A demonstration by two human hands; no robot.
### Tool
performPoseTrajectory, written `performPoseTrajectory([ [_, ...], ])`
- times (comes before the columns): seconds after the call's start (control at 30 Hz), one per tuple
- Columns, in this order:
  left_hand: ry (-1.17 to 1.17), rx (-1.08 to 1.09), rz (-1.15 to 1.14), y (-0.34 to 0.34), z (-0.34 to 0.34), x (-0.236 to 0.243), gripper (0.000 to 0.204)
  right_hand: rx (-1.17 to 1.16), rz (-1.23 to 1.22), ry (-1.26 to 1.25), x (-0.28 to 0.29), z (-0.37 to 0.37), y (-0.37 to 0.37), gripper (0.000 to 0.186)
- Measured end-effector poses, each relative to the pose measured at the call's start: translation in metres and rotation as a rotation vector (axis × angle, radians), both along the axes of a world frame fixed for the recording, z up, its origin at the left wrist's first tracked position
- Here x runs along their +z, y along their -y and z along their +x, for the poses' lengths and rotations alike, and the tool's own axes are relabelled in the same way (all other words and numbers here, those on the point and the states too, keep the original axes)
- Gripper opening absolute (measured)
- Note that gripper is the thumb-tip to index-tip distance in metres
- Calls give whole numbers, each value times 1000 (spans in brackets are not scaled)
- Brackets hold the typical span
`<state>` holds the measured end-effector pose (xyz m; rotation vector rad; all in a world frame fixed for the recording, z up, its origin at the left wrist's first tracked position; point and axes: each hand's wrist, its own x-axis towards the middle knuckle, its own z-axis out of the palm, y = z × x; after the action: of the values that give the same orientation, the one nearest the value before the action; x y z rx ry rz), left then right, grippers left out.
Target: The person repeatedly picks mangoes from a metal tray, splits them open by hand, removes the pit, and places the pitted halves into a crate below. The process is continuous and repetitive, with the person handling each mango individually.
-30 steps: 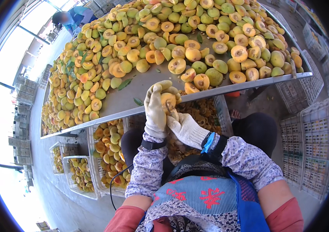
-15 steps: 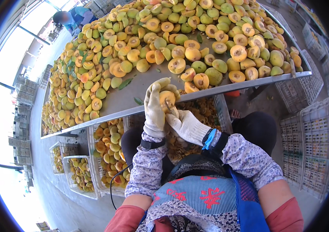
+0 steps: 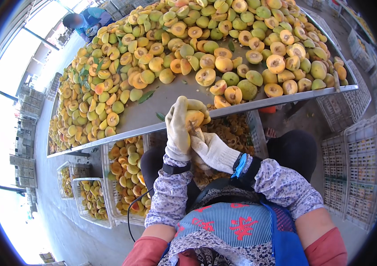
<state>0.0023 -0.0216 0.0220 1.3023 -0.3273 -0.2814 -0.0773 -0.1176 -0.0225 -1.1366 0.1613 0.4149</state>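
Note:
Just off the near edge of the metal table, my left hand [image 3: 178,128], in a cream glove, is curled around a yellow-orange peach half [image 3: 196,117]. Its cut face is turned toward me. My right hand [image 3: 217,152], in a white knitted glove, grips a small pitting knife [image 3: 192,127] whose dark metal tip meets the peach half's flesh. The knife's handle is mostly hidden in the fingers. Both hands are close together, the right one below the fruit. Many halved peaches [image 3: 205,76] lie piled on the table, some with pits or hollows showing.
The metal table's raised rim [image 3: 286,97] runs across in front of me. Under it stand a crate of scraps [image 3: 258,133] between my knees and a crate of peach halves [image 3: 108,177] to the left. Stacked crates [image 3: 352,164] are at right. Another person [image 3: 88,24] bends at far left.
The peach half has turned slightly within my left hand, and the knife tip sits a little lower. Both hands have dipped slightly toward me; the view has shifted a little.

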Motion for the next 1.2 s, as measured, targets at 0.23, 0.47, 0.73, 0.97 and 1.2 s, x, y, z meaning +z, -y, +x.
performPoseTrajectory([
  [0.23, -3, 107, 38, 6, 6, -2, 61, -140, -194, 312, -25, 9, -2, 36],
  [0.47, -72, -220, -136, -7, 15, -11, 54, 298, 235, -228, 32, -10, 37, 44],
  [0.73, -271, -250, -380, 2, 7, -11, 44, 387, 358, -193, 33, -14, 39, 46],
  [0.97, -331, -39, -447, 8, -7, 1, 36, 31, -300, 459, -2, -7, 19, 38],
  [1.2, -192, 241, -605, -88, 26, 11, 22, 298, -1230, 417, 3, -13, 47, 40],
])
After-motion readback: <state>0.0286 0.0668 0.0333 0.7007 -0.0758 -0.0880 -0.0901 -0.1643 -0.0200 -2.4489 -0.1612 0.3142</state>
